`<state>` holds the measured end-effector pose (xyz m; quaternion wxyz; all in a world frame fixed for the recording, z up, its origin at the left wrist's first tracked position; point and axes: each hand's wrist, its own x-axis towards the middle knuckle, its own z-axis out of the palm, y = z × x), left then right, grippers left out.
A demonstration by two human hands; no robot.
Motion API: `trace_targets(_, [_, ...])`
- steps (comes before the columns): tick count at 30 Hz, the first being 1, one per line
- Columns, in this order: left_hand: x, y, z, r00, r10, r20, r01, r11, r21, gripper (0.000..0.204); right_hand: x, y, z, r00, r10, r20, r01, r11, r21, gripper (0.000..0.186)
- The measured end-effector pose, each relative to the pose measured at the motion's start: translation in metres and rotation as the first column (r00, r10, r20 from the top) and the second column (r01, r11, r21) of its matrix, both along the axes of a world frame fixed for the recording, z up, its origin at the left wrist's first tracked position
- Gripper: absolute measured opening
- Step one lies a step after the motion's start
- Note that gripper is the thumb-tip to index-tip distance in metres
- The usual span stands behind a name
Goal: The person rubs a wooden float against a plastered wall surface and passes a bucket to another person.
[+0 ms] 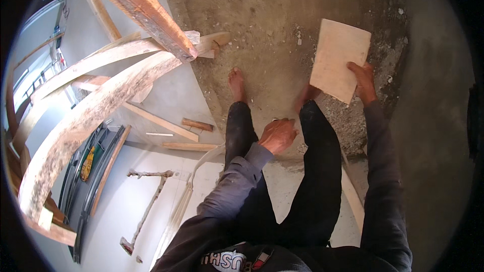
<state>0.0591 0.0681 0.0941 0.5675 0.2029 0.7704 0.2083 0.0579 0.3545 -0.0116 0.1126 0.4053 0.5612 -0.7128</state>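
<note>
A flat, pale wooden board [339,53], roughly rectangular, is held out at the right, above the dirt floor. My right hand [366,81] grips its right edge, with the thumb lying on the upper face and the fingers hidden behind. Between my knees, my left hand [280,135] is closed, seen from its back with the fingers curled in. A tiny light bit shows at its knuckles, but I cannot make out what the hand holds, if anything. The left hand is apart from the board.
Curved timbers [96,108] and a rough beam [143,7] stand at the left. Short wood strips [189,146] lie by the white wall [113,206], near dark metal lengths [96,186]. Grey rubble [348,121] lies beside my right leg. My bare feet rest on the dirt floor [257,15].
</note>
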Motion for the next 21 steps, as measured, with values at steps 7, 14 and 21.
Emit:
trace_targets(7, [0.041,-0.074,-0.058,0.97,-0.081,0.23,0.121,0.979,-0.165,0.036,-0.015,-0.133,-0.084,0.978,0.083,0.192,-0.093,0.995,0.04,0.03])
trace_targets(14, [0.025,-0.091,-0.05,0.956,-0.061,0.287,0.091,0.991,-0.094,0.031,-0.061,-0.288,-0.129,0.984,0.094,0.15,-0.13,0.957,0.257,0.023])
trace_targets(21, [-0.001,-0.12,-0.038,0.966,0.0,0.26,0.004,1.0,-0.012,0.025,-0.104,-0.358,-0.179,0.97,0.101,0.22,-0.202,0.84,0.504,0.027])
